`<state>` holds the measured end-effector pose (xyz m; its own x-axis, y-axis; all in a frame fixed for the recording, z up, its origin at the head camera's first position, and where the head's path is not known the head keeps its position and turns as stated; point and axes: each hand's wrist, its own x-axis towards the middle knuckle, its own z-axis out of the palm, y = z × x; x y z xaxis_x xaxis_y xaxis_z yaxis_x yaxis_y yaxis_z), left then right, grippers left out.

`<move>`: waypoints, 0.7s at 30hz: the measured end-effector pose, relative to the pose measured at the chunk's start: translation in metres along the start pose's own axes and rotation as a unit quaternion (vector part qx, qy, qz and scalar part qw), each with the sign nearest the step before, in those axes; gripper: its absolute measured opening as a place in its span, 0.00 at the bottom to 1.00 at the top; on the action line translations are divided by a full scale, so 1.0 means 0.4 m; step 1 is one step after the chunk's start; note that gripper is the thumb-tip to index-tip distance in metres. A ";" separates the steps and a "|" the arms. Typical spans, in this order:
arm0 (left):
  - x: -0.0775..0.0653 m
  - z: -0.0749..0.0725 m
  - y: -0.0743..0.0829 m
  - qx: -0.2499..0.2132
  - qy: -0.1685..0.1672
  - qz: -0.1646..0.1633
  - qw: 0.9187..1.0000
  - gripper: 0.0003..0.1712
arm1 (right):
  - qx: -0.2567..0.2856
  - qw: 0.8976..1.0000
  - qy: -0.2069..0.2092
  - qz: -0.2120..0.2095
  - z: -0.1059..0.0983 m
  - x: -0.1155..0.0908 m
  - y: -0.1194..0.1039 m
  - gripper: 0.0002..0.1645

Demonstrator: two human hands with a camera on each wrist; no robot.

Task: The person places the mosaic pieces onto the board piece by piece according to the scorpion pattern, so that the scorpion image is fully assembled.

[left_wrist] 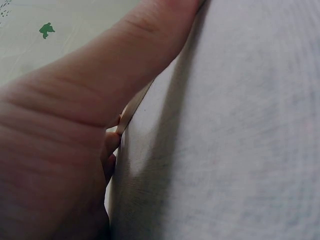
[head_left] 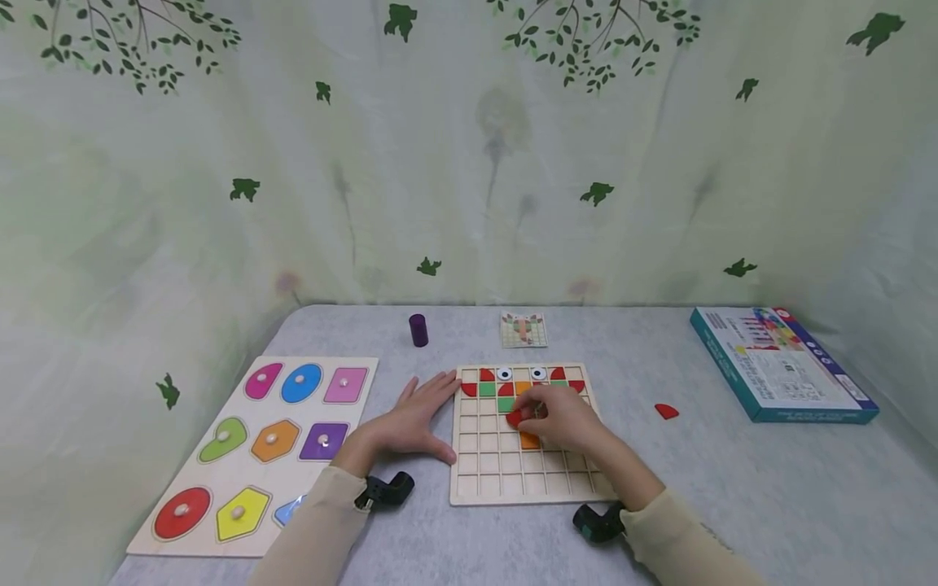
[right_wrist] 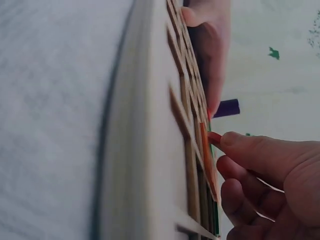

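Note:
My right hand [head_left: 564, 419] pinches a red quarter-round tile [head_left: 514, 419] between thumb and fingers, low over the middle of a wooden grid board [head_left: 487, 488]. In the right wrist view the red tile [right_wrist: 215, 137] shows at the thumb tip, beside an orange tile [right_wrist: 207, 155] lying in the grid. My left hand [head_left: 410, 419] has its fingers spread, with fingertips and thumb at the board's left edge. Red, green and orange tiles and two eye tiles fill cells in the board's upper rows; my right hand hides some of them.
A loose red tile [head_left: 666, 411] lies right of the board. Behind the board are a small pattern card [head_left: 523, 330] and a dark purple cylinder [head_left: 418, 330]. A knobbed shape puzzle [head_left: 220, 476] lies at the left, a teal-sided box [head_left: 780, 391] at the right.

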<state>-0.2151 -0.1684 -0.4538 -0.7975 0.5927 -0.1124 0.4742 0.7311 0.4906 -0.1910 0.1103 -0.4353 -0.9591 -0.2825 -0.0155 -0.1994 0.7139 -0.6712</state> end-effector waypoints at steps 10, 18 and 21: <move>-0.002 -0.004 0.003 -0.001 0.009 0.006 1.000 0.70 | -0.033 0.999 0.014 -0.024 0.016 0.001 0.000 0.07; -0.001 -0.003 0.007 -0.004 0.004 0.002 1.000 0.70 | -0.030 0.999 0.018 -0.030 0.023 0.004 0.009 0.07; 0.000 -0.003 0.005 -0.004 0.006 0.002 1.000 0.71 | -0.031 0.999 0.021 -0.028 0.026 0.004 0.009 0.07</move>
<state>-0.2144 -0.1673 -0.4518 -0.7996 0.5921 -0.1002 0.4751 0.7258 0.4975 -0.1913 0.1057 -0.4453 -0.9531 -0.2980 0.0525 -0.2646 0.7366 -0.6225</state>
